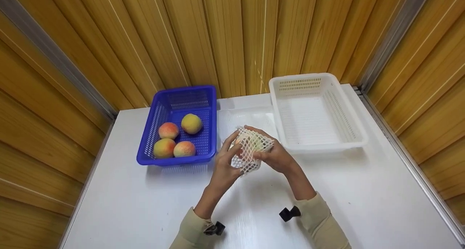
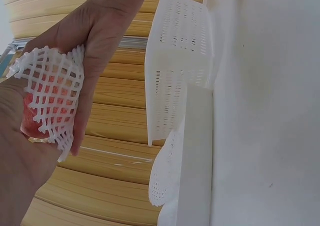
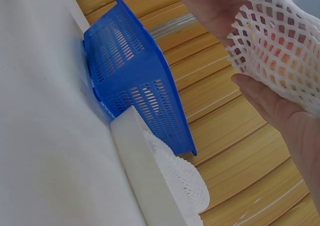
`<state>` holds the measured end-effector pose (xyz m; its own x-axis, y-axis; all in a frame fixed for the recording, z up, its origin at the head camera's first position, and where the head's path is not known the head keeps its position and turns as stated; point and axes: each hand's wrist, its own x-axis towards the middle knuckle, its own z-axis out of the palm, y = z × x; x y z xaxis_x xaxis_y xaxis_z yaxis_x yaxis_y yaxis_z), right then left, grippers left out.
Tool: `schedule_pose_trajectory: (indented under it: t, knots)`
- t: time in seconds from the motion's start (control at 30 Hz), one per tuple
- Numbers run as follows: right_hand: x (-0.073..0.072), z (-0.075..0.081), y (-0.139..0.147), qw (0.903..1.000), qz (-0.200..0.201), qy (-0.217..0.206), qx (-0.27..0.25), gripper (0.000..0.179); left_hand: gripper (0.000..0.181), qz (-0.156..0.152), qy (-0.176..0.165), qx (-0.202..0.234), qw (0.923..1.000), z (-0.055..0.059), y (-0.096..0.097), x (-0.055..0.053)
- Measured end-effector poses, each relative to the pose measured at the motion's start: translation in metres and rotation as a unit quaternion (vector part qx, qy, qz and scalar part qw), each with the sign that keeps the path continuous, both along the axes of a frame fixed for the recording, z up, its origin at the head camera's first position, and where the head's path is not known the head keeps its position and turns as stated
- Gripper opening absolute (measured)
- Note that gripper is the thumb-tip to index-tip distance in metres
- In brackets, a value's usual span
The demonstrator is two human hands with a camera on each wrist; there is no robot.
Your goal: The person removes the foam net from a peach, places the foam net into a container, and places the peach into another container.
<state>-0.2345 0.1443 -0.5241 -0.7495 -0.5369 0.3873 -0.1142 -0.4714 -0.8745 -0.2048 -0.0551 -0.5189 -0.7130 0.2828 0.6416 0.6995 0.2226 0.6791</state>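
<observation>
Both hands hold a peach (image 2: 34, 117) partly covered by a white foam net sleeve (image 1: 250, 147), raised over the front of the table. My left hand (image 1: 226, 167) grips it from the left, thumb low and fingers curled on the far side. From the right, my right hand (image 1: 279, 156) holds the net with its thumb on the near face and its fingers behind. Red and yellow skin shows through the mesh (image 3: 285, 50) in the right wrist view. Left of the hands, several peaches (image 1: 191, 123) lie in a blue basket (image 1: 213, 127).
At the back right stands a white basket (image 1: 308, 122) with slotted walls. Between the baskets is a low white box (image 3: 142, 168), with white foam nets (image 3: 187, 183) bulging over its edge. Wood-panelled walls (image 1: 232, 42) enclose the white table (image 1: 363, 198) at the back and sides.
</observation>
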Motion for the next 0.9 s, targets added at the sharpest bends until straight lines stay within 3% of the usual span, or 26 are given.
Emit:
schedule_pose_trajectory:
  t: [0.13,0.2,0.37,0.47,0.6,0.77,0.9]
  knots:
    - [0.001,0.000,-0.002,0.9995,-0.012,0.006,0.029,0.086,0.047,0.004,0.005,0.011,0.9999,0.000,-0.003,-0.001]
    - [0.002,0.000,-0.001,0.9985,-0.022,0.011,0.048,0.085,0.046,-0.013,-0.003,0.023,0.9996,0.000,-0.006,-0.002]
    - [0.004,0.003,0.005,0.9948,-0.048,0.002,0.090,0.074,0.050,-0.068,-0.048,0.065,0.9944,0.000,-0.014,-0.003]
    - [0.005,0.005,0.008,0.9890,-0.083,-0.010,0.122,0.058,0.057,-0.067,-0.070,0.066,0.9931,0.001,-0.021,-0.003]
    - [0.004,0.005,0.014,0.9725,-0.154,-0.023,0.173,0.041,0.062,-0.034,-0.073,0.042,0.9959,0.011,-0.032,-0.003]
    - [0.000,0.005,0.026,0.9533,-0.217,-0.046,0.204,0.038,0.061,0.007,-0.036,0.053,0.9979,0.029,-0.052,-0.002]
    - [-0.005,0.006,0.031,0.9257,-0.284,-0.064,0.241,0.040,0.064,0.024,-0.031,0.081,0.9959,0.023,-0.071,-0.017]
